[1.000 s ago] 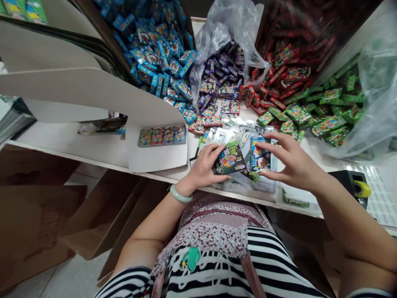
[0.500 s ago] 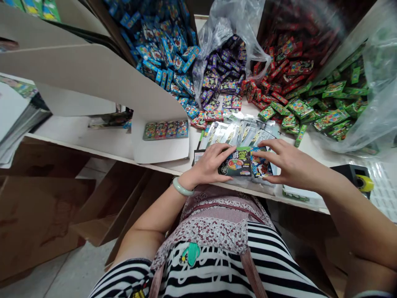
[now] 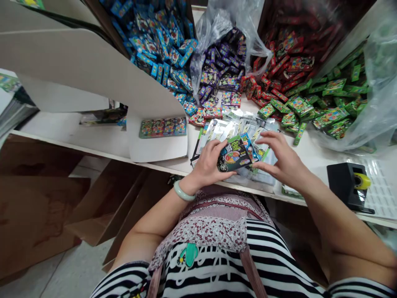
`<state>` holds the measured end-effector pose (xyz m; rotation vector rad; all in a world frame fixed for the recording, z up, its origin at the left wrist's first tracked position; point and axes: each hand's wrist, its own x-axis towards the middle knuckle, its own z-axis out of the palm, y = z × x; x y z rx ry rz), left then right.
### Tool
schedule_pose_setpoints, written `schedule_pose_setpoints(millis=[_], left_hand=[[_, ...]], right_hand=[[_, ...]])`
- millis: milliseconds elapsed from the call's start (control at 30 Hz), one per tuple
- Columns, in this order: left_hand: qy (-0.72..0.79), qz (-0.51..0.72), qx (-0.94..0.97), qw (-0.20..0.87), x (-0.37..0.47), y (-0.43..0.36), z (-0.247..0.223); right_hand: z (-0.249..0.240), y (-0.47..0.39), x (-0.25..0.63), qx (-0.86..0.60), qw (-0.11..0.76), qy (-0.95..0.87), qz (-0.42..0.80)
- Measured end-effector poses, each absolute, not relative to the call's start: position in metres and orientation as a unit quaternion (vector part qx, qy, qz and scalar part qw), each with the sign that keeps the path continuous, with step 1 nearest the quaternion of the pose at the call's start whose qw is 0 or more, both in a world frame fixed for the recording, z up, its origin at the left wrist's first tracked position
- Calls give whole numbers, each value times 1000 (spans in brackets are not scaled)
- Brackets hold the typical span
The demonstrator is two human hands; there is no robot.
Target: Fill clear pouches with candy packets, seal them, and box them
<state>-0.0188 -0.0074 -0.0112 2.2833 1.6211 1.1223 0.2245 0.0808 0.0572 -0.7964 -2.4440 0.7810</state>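
Black packet [image 3: 235, 156] pinched in left grip [image 3: 207, 164], its characters [image 3: 237, 143] too blurred to read. Blue packet [image 3: 249, 145] behind; right grip [image 3: 283, 160] parted beside it. Beyond grips: clear bag [image 3: 214, 22], purple boxes [image 3: 221, 62] inside. Rightward: second bag [image 3: 382, 93], green boxes [image 3: 334, 101].

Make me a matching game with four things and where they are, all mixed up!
1. Bracelet
2. Tape dispenser
3. Black packet
4. Purple boxes

A. Between the blue boxes and red boxes
B. In the left hand
C. Right of the right forearm
D. Around the left wrist

Pairs: 1-D, 2-C, 3-B, 4-A
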Motion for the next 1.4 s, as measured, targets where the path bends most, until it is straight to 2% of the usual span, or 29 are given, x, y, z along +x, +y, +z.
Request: schedule_pose_setpoints(millis=[133, 233, 400, 500, 667, 900, 1100, 1167, 1400], left_hand=[[558, 384, 735, 41, -9, -12, -10], [563, 415, 707, 106, 1, -15, -4], [522, 535, 581, 321, 20, -22, -7], [508, 573, 521, 377, 28, -30, -22], [509, 563, 511, 404, 26, -52, -34], [459, 540, 563, 426, 12, -53, -28], [453, 495, 577, 466, -2, -43, -9], [454, 490, 585, 460, -8, -42, -6], [461, 504, 608, 403, -13, -50, -16]], right_hand=[[38, 57, 219, -351, 260, -804, 405], [32, 55, 215, -362, 277, -752, 476], [38, 67, 216, -343, 285, -779, 441], [36, 65, 214, -341, 268, -811, 392], [26, 47, 209, -336, 266, -806, 408], [27, 44, 215, -318, 211, -818, 431], [18, 32, 209, -344, 272, -780, 447], [17, 27, 207, -349, 276, -769, 458], [9, 21, 209, -326, 203, -797, 466]])
